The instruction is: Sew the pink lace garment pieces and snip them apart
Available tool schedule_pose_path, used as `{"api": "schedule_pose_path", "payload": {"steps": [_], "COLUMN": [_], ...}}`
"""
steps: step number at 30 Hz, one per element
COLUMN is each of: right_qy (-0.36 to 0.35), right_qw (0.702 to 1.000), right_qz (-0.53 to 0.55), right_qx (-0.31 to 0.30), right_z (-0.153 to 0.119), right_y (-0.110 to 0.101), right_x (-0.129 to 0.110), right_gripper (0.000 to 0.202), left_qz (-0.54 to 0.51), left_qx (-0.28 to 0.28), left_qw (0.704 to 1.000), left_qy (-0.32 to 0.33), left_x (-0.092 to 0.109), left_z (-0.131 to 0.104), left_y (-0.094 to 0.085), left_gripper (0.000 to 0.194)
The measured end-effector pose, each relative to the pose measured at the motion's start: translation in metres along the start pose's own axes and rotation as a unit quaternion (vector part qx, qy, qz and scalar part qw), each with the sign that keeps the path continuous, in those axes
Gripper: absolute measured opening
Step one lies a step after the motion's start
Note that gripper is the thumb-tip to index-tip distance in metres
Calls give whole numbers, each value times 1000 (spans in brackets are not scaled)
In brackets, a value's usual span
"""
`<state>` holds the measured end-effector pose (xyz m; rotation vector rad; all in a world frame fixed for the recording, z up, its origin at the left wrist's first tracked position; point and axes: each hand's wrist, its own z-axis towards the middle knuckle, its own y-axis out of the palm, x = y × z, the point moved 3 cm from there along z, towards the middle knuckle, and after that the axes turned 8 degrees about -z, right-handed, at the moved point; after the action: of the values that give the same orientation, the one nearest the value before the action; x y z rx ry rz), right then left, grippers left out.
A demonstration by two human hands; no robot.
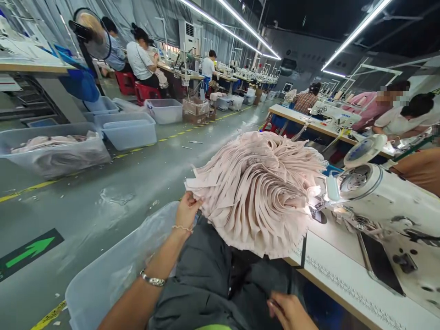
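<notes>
A big fanned bundle of pale pink fabric pieces (254,192) rests over my lap and the edge of the sewing table. At its left side, my left hand (187,211) pinches the edge of one of the pieces between thumb and fingers. Low in the view, my right hand (288,311) is held over my dark trousers (206,270), apart from the fabric. Its fingers are curled together, and whether a small thing sits in them I cannot make out. The sewing machine (385,192) stands to the right of the bundle, its lamp lit.
A phone (380,261) lies on the white sewing table (337,261), which has a printed ruler strip. By my left leg is a clear plastic bin (99,270). More bins (125,130) line the aisle floor (154,165). Several people sit at machines on both sides.
</notes>
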<state>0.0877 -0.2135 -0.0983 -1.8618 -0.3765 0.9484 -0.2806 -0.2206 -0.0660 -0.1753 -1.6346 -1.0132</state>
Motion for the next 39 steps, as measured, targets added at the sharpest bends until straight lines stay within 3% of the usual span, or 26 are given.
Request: {"api": "schedule_pose_path", "payload": {"steps": [3,5,7,9,14,18,22,24,27,29,31,32,34,36,37,39], "right_qy": [-175,-273,-321,-338,-271,-269,-291,-284,-278,-279,-279,-279,-277,-276,-277,-284], "right_qw": [978,933,888,866,895,900,890,893,897,898,899,900,902,905,905,906], "right_qz": [-40,-103,-156,-205,-284,-279,-269,-264,-254,-250,-247,-246,-241,-233,-228,-206], "right_qx": [107,210,290,305,212,201,224,229,229,230,229,228,227,227,228,235], "right_z": [36,60,81,99,124,118,111,110,109,109,109,109,110,111,111,109], "right_y": [-39,-64,-85,-98,-104,-98,-91,-90,-88,-87,-86,-85,-85,-86,-87,-89], "right_x": [-60,-99,-126,-139,-129,-120,-120,-119,-117,-116,-116,-116,-115,-115,-114,-114], "right_gripper": [26,27,33,42,27,34,39,39,44,50,55,56,58,59,60,61], "left_qz": [-7,-3,5,11,32,66,141,131,81,82,160,225,361,446,465,458], "left_qx": [-52,-83,-109,-126,-110,-92,-103,-58,39,143,185,151,-20,-142,-166,-165], "left_qw": [999,996,993,991,993,993,977,980,983,963,923,900,844,791,780,790], "left_qy": [-2,-21,-41,-50,-15,40,124,139,163,214,296,341,396,394,385,372], "left_x": [-7,-20,-33,-42,-34,-11,9,16,23,27,28,28,20,11,8,7], "left_z": [-19,-40,-58,-68,-54,-38,-23,-8,8,3,-16,-28,-49,-61,-62,-57], "left_y": [21,33,42,45,33,26,28,20,1,-11,-14,-10,6,17,20,22], "left_gripper": [63,54,49,49,45,55,27,22,31,34,35,31,29,39,40,34]}}
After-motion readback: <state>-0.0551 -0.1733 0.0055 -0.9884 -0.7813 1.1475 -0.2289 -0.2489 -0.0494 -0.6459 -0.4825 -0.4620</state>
